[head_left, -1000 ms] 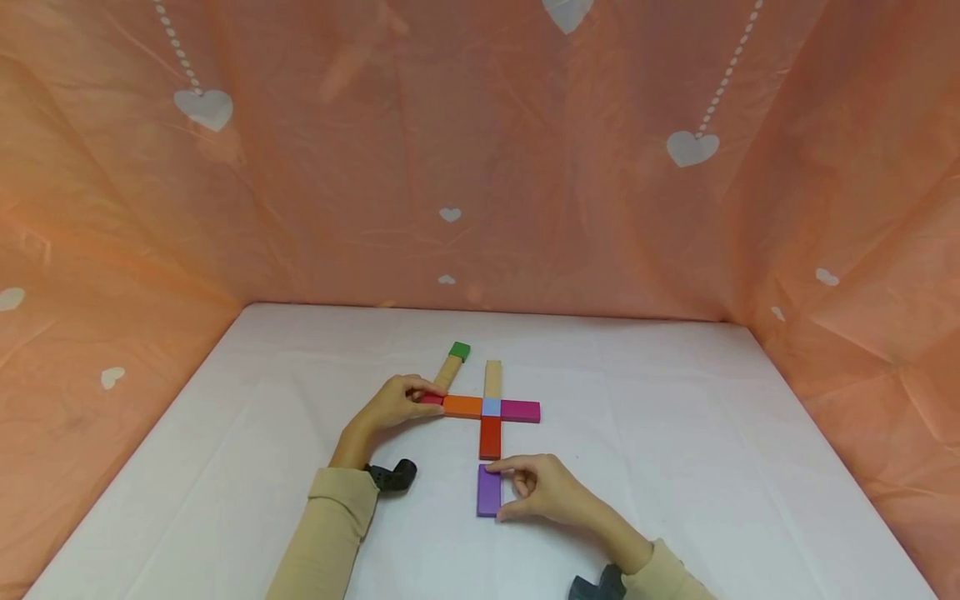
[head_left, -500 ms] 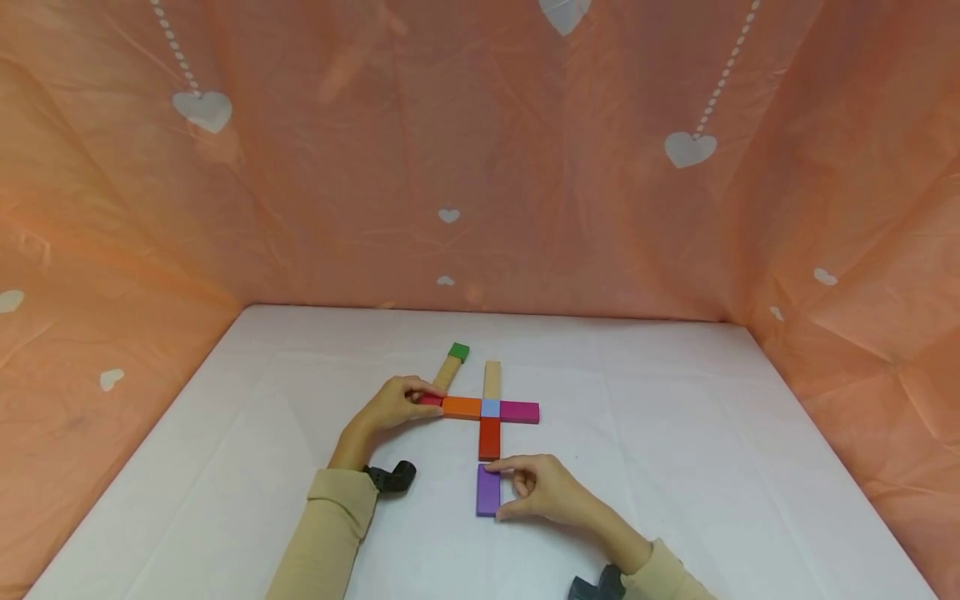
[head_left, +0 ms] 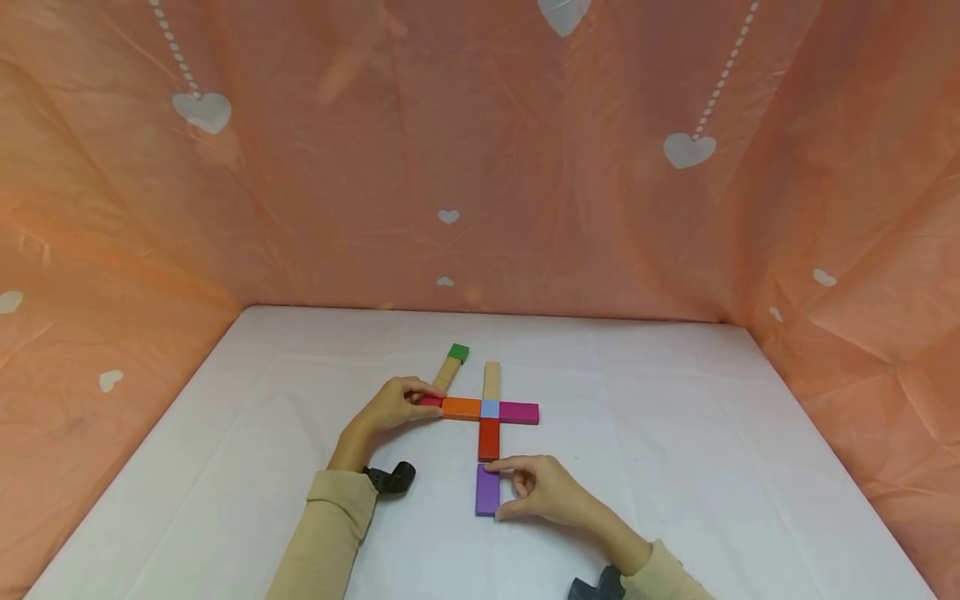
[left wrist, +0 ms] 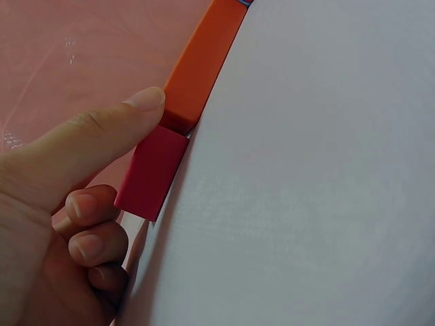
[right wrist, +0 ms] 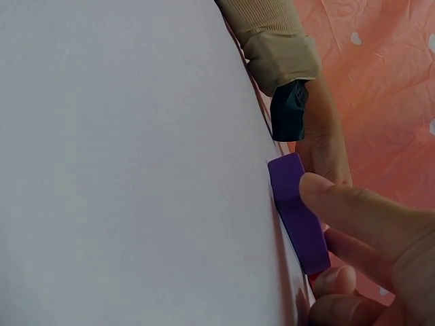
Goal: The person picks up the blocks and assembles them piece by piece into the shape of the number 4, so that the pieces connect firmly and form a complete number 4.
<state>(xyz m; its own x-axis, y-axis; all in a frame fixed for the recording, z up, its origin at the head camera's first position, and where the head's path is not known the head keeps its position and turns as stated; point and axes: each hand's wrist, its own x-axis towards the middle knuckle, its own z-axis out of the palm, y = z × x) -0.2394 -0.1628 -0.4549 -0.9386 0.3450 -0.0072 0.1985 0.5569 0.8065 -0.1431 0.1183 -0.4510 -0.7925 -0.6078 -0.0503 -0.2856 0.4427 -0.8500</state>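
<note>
My left hand (head_left: 392, 403) pinches a small crimson block (left wrist: 153, 173) at the left end of a row of wooden blocks. Its thumb lies by the joint with the orange block (head_left: 461, 408); in the left wrist view the index finger is hidden. Thumb and index finger of my right hand (head_left: 553, 493) hold a purple block (head_left: 487, 492) by its two ends, flat on the table. A thin gap separates it from the red block (head_left: 489, 440) ahead. A light blue square block (head_left: 490, 408) joins the red, orange and magenta (head_left: 519, 413) blocks.
A plain wood block (head_left: 492, 380) runs back from the light blue one. Another plain block (head_left: 447, 377), slanted, carries a green block (head_left: 459, 353) at its far end. The white table (head_left: 675, 467) meets an orange curtain (head_left: 600, 208) behind and on both sides.
</note>
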